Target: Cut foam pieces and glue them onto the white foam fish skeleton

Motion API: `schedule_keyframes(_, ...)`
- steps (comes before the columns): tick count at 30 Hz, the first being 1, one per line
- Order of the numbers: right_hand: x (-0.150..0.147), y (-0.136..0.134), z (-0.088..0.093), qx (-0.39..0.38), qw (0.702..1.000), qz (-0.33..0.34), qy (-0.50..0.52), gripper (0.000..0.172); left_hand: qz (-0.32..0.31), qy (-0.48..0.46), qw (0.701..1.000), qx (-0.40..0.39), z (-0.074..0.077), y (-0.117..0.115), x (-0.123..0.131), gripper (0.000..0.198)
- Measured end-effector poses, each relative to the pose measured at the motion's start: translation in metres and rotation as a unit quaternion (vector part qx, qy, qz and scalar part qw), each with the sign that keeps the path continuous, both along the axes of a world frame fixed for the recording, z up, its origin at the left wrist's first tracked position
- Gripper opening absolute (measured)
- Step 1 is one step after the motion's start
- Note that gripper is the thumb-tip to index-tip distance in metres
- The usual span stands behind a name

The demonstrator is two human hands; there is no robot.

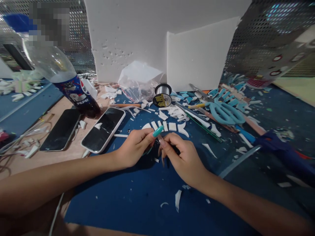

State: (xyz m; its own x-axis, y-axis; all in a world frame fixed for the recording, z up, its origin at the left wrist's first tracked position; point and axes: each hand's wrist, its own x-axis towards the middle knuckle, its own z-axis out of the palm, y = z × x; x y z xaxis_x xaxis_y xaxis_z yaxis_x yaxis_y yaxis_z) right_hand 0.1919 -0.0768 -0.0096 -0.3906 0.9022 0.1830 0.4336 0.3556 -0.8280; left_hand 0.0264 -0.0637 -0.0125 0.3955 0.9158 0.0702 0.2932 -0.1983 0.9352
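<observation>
My left hand [137, 144], with a long teal thumbnail, is closed in a pinch above the blue mat [118, 203]. Facing it, my right hand [183, 154] also pinches, its long pale nails meeting the left fingertips. Whatever lies between the fingers is too small or hidden to make out. Just behind the hands, several cut white foam pieces [172, 126] lie in a row, the last one shaped like a fish tail. A small white scrap [157, 160] rests on the mat below the fingertips.
Two phones [61, 129] and a Pepsi bottle [73, 88] stand or lie at left. A spool of clear line [162, 95] sits behind the foam row. Light-blue scissors [223, 111], foam offcuts and a dark-blue glue gun [283, 150] are at right. White foam boards [137, 36] rise behind.
</observation>
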Motion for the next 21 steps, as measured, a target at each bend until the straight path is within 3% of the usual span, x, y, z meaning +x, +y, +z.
schedule_keyframes(11, 0.0011, 0.0006, -0.0002, -0.025, 0.997, 0.013, 0.073, 0.032, -0.003, 0.008, 1.0, 0.014, 0.0015, -0.0011, 0.0011, 0.042)
schedule_keyframes(21, 0.0007, -0.0012, 0.0006, -0.045, 0.996, 0.004, 0.078, 0.031, -0.001, 0.049, 0.993, 0.105, 0.0053, -0.004, -0.0011, 0.034)
